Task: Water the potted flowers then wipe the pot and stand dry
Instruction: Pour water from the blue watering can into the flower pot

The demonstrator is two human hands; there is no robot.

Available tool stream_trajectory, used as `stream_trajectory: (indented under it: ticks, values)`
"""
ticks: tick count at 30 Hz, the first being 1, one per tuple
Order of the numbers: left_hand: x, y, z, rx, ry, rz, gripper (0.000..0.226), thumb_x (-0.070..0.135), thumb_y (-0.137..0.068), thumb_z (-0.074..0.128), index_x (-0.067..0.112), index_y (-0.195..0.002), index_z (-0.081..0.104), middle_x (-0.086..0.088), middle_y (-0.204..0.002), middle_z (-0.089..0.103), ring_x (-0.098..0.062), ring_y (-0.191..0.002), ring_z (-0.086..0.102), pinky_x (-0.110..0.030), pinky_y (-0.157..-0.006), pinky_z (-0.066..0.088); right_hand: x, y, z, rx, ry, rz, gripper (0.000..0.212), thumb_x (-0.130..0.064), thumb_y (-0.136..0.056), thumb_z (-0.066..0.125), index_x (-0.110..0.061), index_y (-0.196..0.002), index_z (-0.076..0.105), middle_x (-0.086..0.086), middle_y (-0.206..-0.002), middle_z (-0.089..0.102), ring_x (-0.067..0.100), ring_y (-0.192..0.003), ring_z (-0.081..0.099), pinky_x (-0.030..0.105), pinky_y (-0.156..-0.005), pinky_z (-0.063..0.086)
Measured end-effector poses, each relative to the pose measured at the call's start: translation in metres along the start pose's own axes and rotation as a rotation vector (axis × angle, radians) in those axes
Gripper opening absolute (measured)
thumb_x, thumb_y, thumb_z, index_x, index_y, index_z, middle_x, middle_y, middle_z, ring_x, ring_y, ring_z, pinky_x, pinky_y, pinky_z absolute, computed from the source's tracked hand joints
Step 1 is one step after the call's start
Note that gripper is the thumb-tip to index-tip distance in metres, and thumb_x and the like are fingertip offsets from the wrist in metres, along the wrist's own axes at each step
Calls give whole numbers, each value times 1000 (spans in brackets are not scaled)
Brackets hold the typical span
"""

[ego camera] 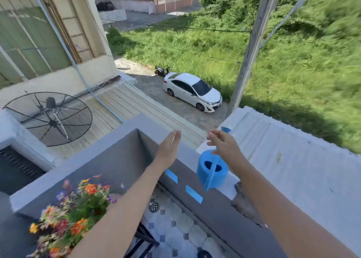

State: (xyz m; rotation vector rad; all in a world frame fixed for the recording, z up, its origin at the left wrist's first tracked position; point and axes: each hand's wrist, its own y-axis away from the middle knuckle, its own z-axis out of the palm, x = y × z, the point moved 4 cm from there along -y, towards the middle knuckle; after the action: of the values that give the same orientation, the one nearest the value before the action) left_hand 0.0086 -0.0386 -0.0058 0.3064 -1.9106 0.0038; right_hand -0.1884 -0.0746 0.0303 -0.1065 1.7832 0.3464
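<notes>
A blue watering can stands on the top of the grey balcony wall, its spout tip showing beyond my right hand. My right hand hovers just above the can with fingers apart, holding nothing. My left hand is stretched out flat over the wall, to the left of the can, also holding nothing. The potted flowers, orange, red and purple among green leaves, sit at the lower left under my left forearm. Their pot and most of the dark stand are hidden.
A grey cloth lies on the wall to the right of the can. Blue tape strips mark the wall's inner face. Below are a tiled floor with a drain. Beyond the wall are roofs, a satellite dish and a street far below.
</notes>
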Motion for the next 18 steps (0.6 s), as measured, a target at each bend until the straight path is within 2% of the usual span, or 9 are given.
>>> stream_trajectory:
  ticks: [2, 5, 8, 10, 12, 14, 16, 18]
  values:
    - [-10, -10, 30, -47, -18, -40, 65, 61, -98, 27, 25, -152, 30, 10, -157, 33, -12, -145, 27, -21, -105, 16, 24, -5, -23, 136, -26, 117, 13, -34, -99, 57, -25, -106, 63, 1, -110, 67, 17, -101, 65, 40, -86, 56]
    - [-39, -24, 74, -128, -6, -135, 60, 57, -100, 30, 24, -150, 35, 5, -157, 35, -16, -144, 32, -27, -111, 21, 64, -14, -51, 217, -70, 274, 11, -33, -98, 59, -22, -102, 62, 5, -113, 66, 16, -96, 64, 42, -86, 57]
    - [-62, -40, 103, -152, 91, -238, 60, 55, -100, 33, 25, -151, 33, 5, -155, 36, -17, -143, 32, -31, -114, 23, 90, -24, -55, 129, -131, 415, 31, -38, -96, 61, -13, -114, 64, 9, -114, 68, 21, -100, 67, 33, -78, 56]
    - [-75, -48, 117, -146, 150, -301, 56, 55, -100, 34, 26, -148, 38, 5, -149, 42, -17, -138, 38, -32, -112, 26, 102, -29, -47, 56, -108, 473, 37, -39, -97, 60, -9, -119, 64, 10, -114, 68, 21, -98, 68, 33, -78, 56]
    - [-96, -57, 132, -165, 166, -327, 60, 68, -92, 35, 32, -140, 46, 9, -141, 50, -16, -130, 46, -38, -114, 32, 108, -33, -37, -3, -110, 506, 34, -37, -99, 58, -8, -115, 64, 9, -112, 69, 19, -96, 68, 36, -84, 55]
    - [-149, -75, 154, -185, 176, -352, 67, 83, -80, 37, 44, -133, 50, 7, -138, 57, -18, -127, 53, -48, -111, 38, 111, -41, -27, -40, -149, 526, 26, -33, -100, 58, -9, -107, 64, 10, -110, 70, 21, -97, 70, 38, -88, 56]
    - [-173, -77, 161, -146, 150, -350, 68, 86, -78, 34, 51, -135, 44, 7, -137, 58, -18, -125, 55, -48, -108, 41, 114, -49, -23, -46, -158, 521, 22, -30, -98, 61, -8, -97, 66, 14, -108, 72, 25, -97, 72, 37, -86, 59]
    - [-141, -57, 152, -105, 109, -363, 65, 78, -85, 30, 46, -141, 40, 9, -136, 58, -14, -121, 56, -42, -106, 42, 115, -57, -23, -66, -76, 486, 25, -27, -96, 64, -3, -93, 68, 18, -105, 73, 25, -93, 73, 34, -82, 59]
